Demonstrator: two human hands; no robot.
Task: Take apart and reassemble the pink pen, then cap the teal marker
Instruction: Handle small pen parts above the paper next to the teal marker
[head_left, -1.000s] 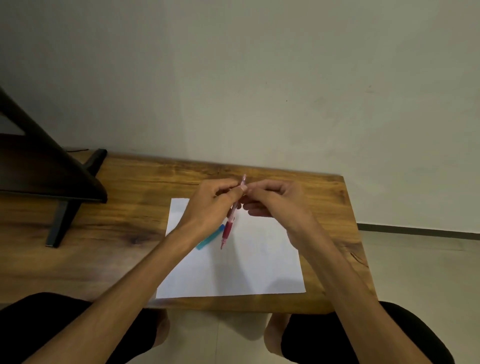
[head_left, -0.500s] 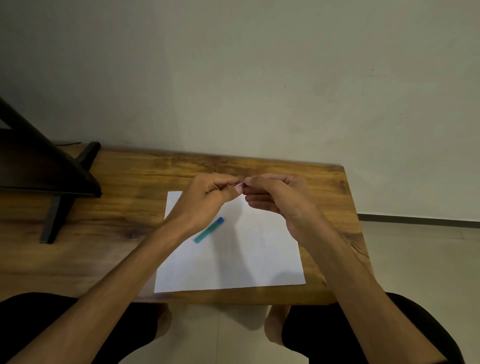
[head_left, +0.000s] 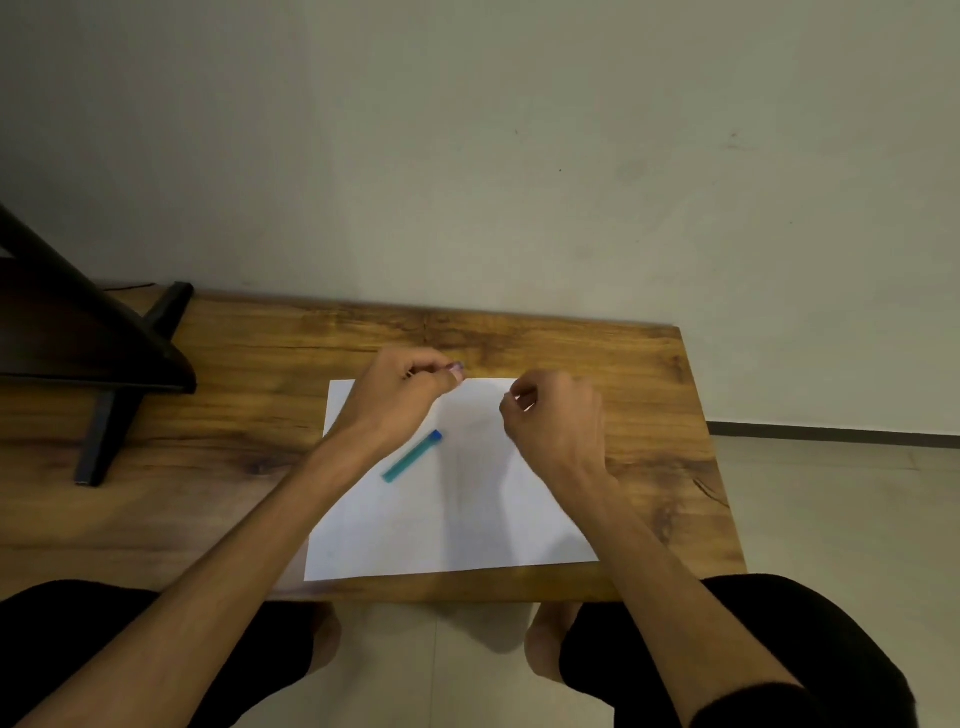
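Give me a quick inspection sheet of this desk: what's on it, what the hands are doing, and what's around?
Surface: wooden table with a white paper sheet lying flat on it.
Job's things: teal marker lies on the sheet, slanted, blue end away from the person. Only a small pinkish tip of the pink pen shows at the left hand.
Clutter: nothing seen.
Hands: left hand curled shut around the pen; right hand closed, fingers pinched, its contents hidden. The hands are apart.
Cables: a thin dark cable at the table's far left edge.
Surroundings: dark stand at left, plain wall, tiled floor.
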